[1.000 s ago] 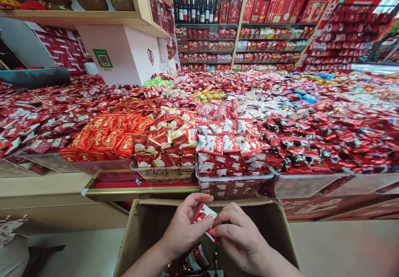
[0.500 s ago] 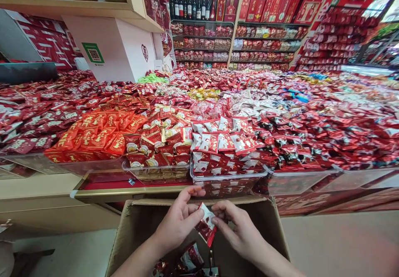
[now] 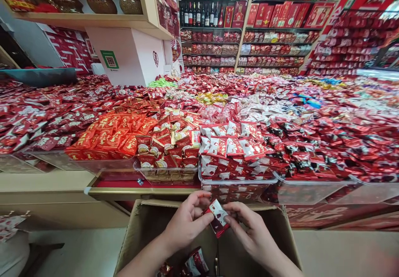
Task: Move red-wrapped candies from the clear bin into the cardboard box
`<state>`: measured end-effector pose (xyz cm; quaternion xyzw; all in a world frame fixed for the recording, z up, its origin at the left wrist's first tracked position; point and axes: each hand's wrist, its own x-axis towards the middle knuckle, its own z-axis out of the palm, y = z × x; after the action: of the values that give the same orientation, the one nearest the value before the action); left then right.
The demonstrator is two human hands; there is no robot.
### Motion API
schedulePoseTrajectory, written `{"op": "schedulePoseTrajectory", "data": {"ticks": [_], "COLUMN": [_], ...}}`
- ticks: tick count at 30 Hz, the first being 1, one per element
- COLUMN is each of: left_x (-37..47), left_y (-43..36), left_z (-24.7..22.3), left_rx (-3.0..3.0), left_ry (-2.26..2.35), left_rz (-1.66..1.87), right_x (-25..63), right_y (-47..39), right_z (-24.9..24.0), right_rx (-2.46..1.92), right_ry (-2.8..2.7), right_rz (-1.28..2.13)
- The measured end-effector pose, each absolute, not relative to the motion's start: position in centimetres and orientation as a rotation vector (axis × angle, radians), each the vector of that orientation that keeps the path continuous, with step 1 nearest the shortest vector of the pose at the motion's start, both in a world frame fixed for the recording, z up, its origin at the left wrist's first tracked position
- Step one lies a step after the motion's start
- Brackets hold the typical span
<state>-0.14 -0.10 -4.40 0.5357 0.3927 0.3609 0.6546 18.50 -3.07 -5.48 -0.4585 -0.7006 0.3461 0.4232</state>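
Observation:
A small red and white candy packet (image 3: 219, 218) is held between both hands above an open cardboard box (image 3: 132, 227). My left hand (image 3: 189, 219) pinches its left edge with the thumb in front. On the right edge, the thumb and fingers of my right hand (image 3: 246, 223) close on the same packet. Inside the box, below the hands, lie a few wrapped packets (image 3: 197, 262). Just beyond the box stands a clear bin of red and white packets (image 3: 229, 146) that look much like the held one.
Left of that bin are durian packets (image 3: 170, 144) and orange-red packets (image 3: 115, 133). Dark red packets (image 3: 305, 156) fill bins at the right. A white pillar (image 3: 118, 57) rises at the back left, under a wooden shelf (image 3: 93, 18).
The camera view has shifted, so the scene sits further right and slightly lower. Both hands still hold the packet, which is now tilted a little differently.

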Motion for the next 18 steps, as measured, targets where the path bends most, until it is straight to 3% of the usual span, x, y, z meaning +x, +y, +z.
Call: {"op": "schedulePoseTrajectory", "data": {"ticks": [9,14,18], "left_x": [-0.5,-0.9,-1.0], "left_y": [-0.4,0.2,0.3], "left_z": [-4.4,-5.1,-5.5], "left_rx": [1.296,1.321,1.417], "left_ry": [0.878,0.888,0.947], "left_rz": [0.876,0.779,0.736], "right_x": [18.9,21.8,24.3], "right_y": [-3.3,-1.9,2.2], "right_z": [-4.9,0.2,5.1], "right_rx": [-1.14,-0.974,-1.132], "right_ry": [-1.833,-1.751,-1.568], "right_rz": [0.784,0.526,0.325]}}
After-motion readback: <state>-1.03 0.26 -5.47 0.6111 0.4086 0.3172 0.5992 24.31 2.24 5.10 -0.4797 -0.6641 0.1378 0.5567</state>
